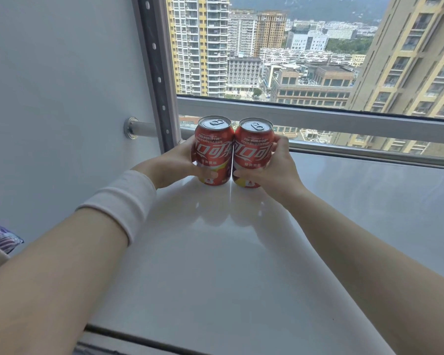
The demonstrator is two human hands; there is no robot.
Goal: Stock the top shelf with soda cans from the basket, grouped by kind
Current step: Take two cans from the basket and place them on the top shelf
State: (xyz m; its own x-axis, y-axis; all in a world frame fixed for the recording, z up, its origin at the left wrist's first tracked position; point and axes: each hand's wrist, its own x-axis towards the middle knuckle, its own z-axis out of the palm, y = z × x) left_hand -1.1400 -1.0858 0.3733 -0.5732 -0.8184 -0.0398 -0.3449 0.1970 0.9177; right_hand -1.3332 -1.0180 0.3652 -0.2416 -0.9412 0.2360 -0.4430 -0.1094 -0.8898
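In the head view we see two smooth red cylindrical aluminium cola cans with silver pull-tab lids. The left can (213, 149) and right can (253, 153) stand upright, sides touching, on the glossy white top shelf (241, 265), just in front of the grey metal window frame (318, 119). Our left hand (176, 162) grips the left can and our right hand (274, 167) the right can. Our fingers (280, 143) curl behind them, thumbs low in front. High-rise blocks stand beyond the frame.

Single head cam, wide-angle, close above white shelf (241, 278), faces fwd/down toward window (305, 60).
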